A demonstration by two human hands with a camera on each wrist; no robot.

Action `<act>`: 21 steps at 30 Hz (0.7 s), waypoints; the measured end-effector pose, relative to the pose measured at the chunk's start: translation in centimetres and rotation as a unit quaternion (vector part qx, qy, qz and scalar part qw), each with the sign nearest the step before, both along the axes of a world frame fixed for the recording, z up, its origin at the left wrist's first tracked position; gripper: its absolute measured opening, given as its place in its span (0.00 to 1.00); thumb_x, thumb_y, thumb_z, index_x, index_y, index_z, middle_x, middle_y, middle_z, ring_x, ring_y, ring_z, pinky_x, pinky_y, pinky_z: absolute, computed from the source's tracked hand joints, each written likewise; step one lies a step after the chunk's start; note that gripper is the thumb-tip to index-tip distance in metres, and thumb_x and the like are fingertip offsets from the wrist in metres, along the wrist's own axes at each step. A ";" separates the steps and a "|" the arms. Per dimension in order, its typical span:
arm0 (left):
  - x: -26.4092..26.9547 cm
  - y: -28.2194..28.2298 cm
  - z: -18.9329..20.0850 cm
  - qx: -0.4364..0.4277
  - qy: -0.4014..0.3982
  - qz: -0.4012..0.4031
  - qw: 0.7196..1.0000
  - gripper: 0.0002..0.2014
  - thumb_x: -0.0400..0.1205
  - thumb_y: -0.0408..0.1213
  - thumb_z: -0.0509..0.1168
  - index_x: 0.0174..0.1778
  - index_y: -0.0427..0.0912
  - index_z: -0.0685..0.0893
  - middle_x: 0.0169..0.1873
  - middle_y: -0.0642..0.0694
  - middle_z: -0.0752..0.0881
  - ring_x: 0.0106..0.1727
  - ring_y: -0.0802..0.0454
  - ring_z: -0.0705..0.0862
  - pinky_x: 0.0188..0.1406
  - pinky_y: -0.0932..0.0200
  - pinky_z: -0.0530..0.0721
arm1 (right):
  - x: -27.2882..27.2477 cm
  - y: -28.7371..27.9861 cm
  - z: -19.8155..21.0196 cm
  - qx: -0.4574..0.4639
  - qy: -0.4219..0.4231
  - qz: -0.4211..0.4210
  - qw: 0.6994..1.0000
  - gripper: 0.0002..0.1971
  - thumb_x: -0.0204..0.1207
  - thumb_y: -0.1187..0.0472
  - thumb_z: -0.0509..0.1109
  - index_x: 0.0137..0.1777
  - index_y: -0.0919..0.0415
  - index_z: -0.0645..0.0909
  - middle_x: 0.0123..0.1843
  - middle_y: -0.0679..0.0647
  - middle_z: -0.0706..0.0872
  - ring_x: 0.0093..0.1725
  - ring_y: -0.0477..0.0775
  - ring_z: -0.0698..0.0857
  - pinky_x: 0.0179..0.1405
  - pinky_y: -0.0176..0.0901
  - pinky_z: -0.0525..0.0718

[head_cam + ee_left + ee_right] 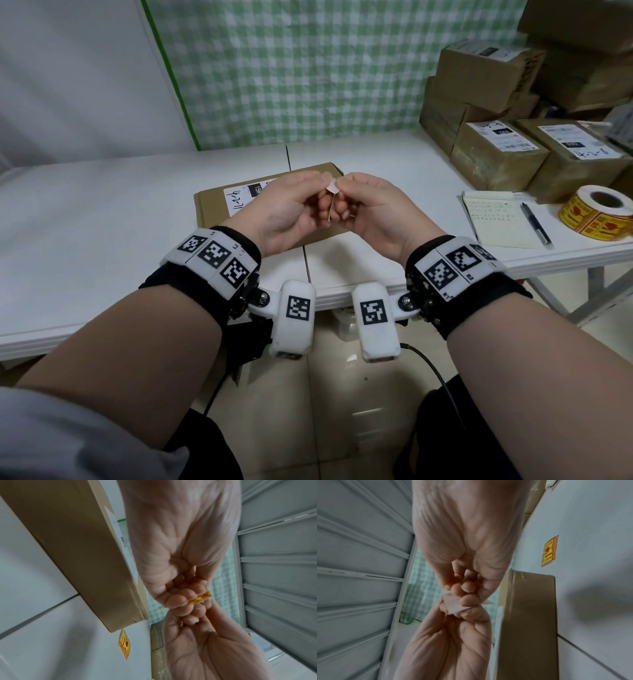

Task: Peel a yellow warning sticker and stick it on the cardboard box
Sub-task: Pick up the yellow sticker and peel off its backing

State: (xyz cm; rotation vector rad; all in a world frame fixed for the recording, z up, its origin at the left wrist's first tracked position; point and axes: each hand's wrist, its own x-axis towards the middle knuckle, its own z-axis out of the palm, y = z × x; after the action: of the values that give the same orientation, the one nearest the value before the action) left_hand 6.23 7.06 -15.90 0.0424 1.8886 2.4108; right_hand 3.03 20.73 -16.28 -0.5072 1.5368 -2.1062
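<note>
Fingers of the left hand (286, 205) and right hand (368, 205) pinch one small sticker (331, 187), its yellow face mostly hidden, above one flat cardboard box (219, 205) on the bench (102, 205). One sticker roll (597, 212), one notepad (496, 219), one pen (536, 222); stacked boxes (496, 150) partly cut off.

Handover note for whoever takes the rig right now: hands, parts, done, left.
Left hand and right hand: both pinch one yellow warning sticker, held above the cardboard box, white backing facing the right wrist camera.
Box lies flat on the white table; sticker roll stands at the right.
Done: sticker taken in hand.
Left: finish peeling the backing, press the sticker on the box; none shows on it yet.
</note>
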 end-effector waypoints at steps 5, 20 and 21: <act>0.2 0.0 0.0 0.069 0.004 0.017 0.997 0.16 0.84 0.32 0.55 0.29 0.36 0.76 0.20 0.44 0.80 0.29 0.48 0.80 0.30 0.62 0.74 | 0.0 0.1 0.1 -0.054 -0.043 -0.007 0.998 0.16 0.82 0.67 0.57 0.31 0.63 0.70 0.21 0.51 0.76 0.24 0.47 0.75 0.33 0.34 0.80; 0.2 -0.8 -0.9 -0.028 -0.027 0.034 0.999 0.13 0.74 0.40 0.60 0.45 0.33 0.77 0.35 0.35 0.75 0.33 0.46 0.74 0.32 0.58 0.81 | 0.2 -0.5 0.1 0.122 0.018 -0.012 0.992 0.14 0.83 0.57 0.61 0.35 0.59 0.75 0.16 0.46 0.74 0.21 0.45 0.73 0.25 0.34 0.83; 0.1 -0.8 -0.9 -0.036 -0.027 0.022 0.999 0.15 0.76 0.45 0.61 0.44 0.33 0.78 0.35 0.35 0.75 0.33 0.45 0.75 0.34 0.56 0.82 | 0.3 -0.6 0.0 0.123 0.021 -0.013 0.992 0.14 0.83 0.57 0.62 0.35 0.60 0.75 0.16 0.46 0.74 0.21 0.46 0.72 0.24 0.34 0.82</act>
State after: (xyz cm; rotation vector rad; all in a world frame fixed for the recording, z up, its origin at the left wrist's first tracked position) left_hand 6.37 6.22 -16.82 -0.0708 1.9715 2.3436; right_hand 3.28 20.17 -16.26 -0.4473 1.8053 -1.8999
